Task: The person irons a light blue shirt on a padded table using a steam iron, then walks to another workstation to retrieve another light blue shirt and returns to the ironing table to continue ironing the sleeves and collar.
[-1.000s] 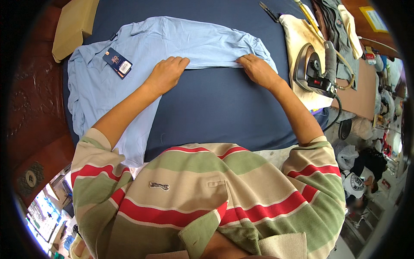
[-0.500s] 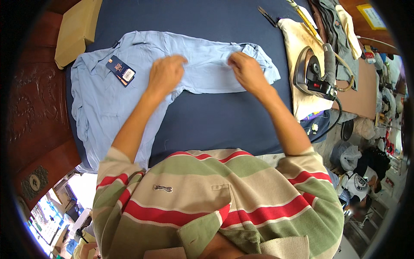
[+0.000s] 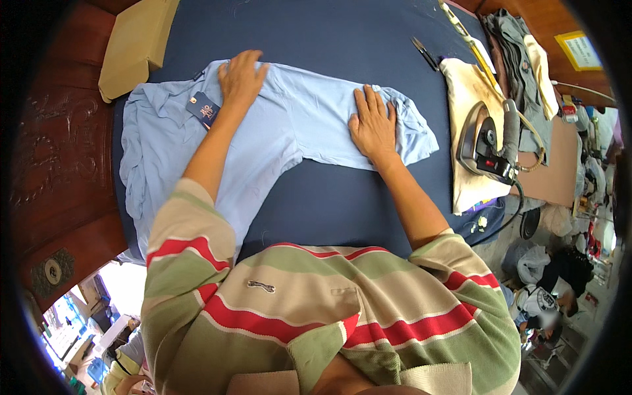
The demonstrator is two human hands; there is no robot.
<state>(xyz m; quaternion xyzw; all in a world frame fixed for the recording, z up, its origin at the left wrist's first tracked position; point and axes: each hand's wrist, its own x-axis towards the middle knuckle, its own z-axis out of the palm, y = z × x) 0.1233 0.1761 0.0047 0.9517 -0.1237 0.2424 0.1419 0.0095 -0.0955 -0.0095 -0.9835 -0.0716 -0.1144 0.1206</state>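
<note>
Head view: left hand (image 3: 241, 82) and right hand (image 3: 374, 130) both palm-down, fingers out, gripping nothing, on the blue shirt (image 3: 273, 135), prob to hold it flat

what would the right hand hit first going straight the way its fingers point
The way looks free: past the sleeve, the right hand would seemingly cross only navy cloth to the picture's top.

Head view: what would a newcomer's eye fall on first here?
First, the pale blue shirt across the dark blue table, the left hand at its upper edge and the right hand on its sleeve. Then the iron on the cream cloth at right, and the cardboard box at upper left.
</note>
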